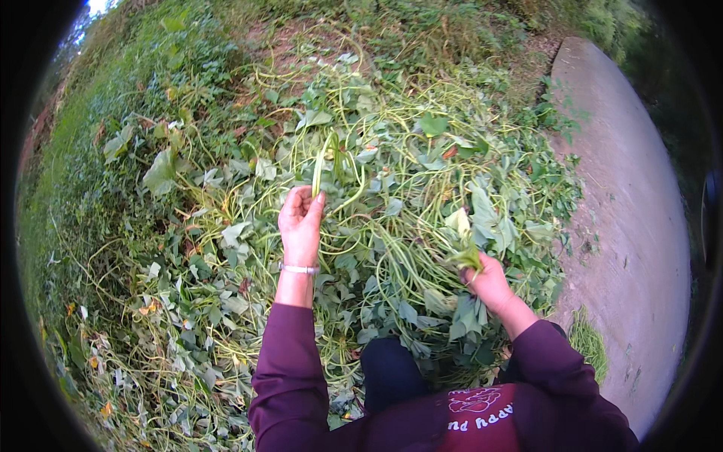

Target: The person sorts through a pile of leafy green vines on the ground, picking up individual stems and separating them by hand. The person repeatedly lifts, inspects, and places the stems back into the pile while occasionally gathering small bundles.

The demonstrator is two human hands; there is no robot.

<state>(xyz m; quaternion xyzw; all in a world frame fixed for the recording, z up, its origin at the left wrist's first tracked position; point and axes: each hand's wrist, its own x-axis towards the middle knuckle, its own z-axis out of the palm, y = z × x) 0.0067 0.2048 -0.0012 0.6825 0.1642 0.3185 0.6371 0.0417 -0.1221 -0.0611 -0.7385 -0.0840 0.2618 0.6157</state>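
My left hand point(301, 223), raised above the heap, pinches a small bundle of pale green stems point(318, 166) that stand up and loop over to the right. A bracelet point(299, 269) circles that wrist. Lower and to the right, my right hand point(490, 283) grips a leafy vine piece point(467, 257); broad green leaves are close around it, and its fingertips are partly hidden. Cut-looking long vines, probably sweet potato vines point(404, 254), lie tangled between and beneath both hands. Many of their leaves are wilted.
A concrete path point(627, 226) runs along the right side. On its near edge lies a pile of thin green stems point(588, 346). Dense weeds point(96, 169) cover the left, and bare reddish soil point(271, 42) shows at the back. My dark-clad knee point(390, 370) presses near the vines.
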